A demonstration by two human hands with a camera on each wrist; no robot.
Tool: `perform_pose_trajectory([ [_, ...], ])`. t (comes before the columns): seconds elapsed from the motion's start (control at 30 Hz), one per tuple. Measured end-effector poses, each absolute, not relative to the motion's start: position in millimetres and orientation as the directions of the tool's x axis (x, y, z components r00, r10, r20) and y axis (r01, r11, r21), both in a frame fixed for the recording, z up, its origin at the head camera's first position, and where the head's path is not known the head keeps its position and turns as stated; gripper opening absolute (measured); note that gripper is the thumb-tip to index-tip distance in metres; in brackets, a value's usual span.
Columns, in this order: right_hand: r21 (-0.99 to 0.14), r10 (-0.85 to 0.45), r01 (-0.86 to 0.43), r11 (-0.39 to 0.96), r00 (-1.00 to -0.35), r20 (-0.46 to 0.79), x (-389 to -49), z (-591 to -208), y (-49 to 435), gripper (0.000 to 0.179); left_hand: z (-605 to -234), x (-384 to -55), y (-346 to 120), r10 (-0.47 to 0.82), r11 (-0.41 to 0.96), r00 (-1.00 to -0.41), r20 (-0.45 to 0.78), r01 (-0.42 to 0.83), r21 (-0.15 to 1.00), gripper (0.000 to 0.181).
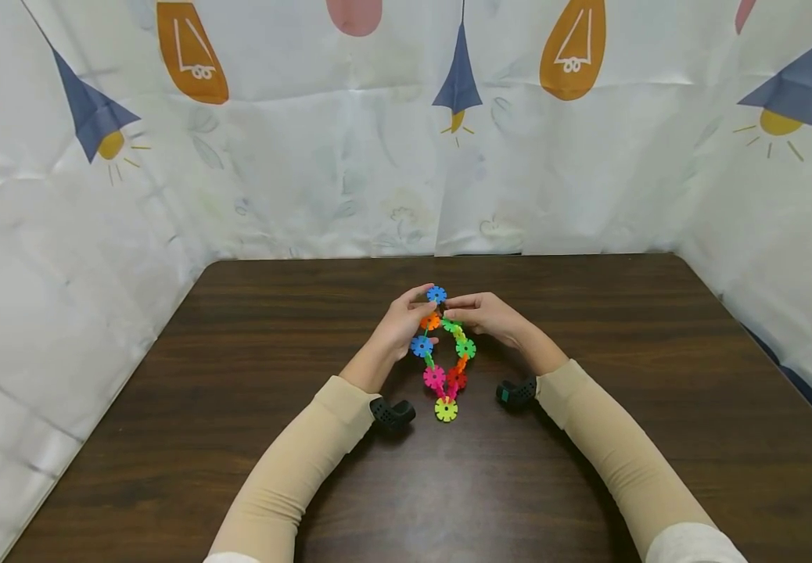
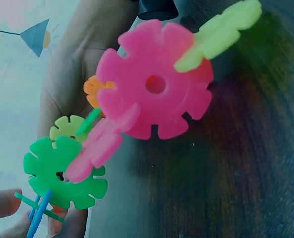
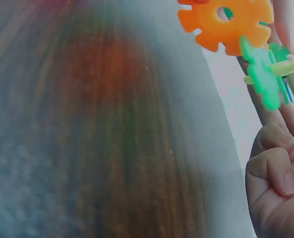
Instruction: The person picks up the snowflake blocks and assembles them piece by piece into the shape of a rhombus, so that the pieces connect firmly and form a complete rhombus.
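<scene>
A loop of notched plastic interlocking discs hangs between both hands in the head view. A yellow disc [image 1: 446, 409] forms its bottom tip, with a pink disc [image 1: 434, 377] and a red disc [image 1: 458, 378] just above. My left hand [image 1: 397, 324] pinches the loop's upper left part, near the top blue disc [image 1: 436, 295] and an orange disc [image 1: 430, 321]. From the right, my right hand [image 1: 492, 317] pinches the top of the loop by a green disc [image 1: 450, 324]. In the right wrist view, some of that hand's fingers are curled toward the palm beneath the green disc [image 3: 265, 79].
The dark wood-grain table [image 1: 237, 375] lies under both hands. A white cloth [image 1: 350, 172] printed with lamps and bulbs encloses its back and sides. Black wrist straps [image 1: 392, 414] sit at both sleeve cuffs, close to the loop's lower end.
</scene>
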State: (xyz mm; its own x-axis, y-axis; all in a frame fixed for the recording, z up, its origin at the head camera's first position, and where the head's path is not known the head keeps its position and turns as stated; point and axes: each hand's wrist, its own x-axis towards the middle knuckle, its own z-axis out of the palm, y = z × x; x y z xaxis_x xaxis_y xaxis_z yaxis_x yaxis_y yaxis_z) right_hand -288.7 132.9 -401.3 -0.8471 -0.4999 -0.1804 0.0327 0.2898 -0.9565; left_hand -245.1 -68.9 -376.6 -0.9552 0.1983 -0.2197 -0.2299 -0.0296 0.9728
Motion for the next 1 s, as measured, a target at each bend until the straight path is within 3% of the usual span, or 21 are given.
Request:
perform_pose_trajectory([
  [0.23,-0.967,-0.506,0.091,0.24,-0.838,-0.205,-288.6,-402.5,132.2,0.05,-377.1,-246.8,-70.5,0.187,-0.049,-0.955,-0.232,-0.245,0.968,0.05],
  [1.0,-0.959,-0.544,0.076,0.273,-0.81,-0.219,-288.4,-401.9,133.6,0.052,-380.4,-246.3,-72.3,0.154,-0.08,-0.955,-0.253,-0.268,0.96,0.047],
])
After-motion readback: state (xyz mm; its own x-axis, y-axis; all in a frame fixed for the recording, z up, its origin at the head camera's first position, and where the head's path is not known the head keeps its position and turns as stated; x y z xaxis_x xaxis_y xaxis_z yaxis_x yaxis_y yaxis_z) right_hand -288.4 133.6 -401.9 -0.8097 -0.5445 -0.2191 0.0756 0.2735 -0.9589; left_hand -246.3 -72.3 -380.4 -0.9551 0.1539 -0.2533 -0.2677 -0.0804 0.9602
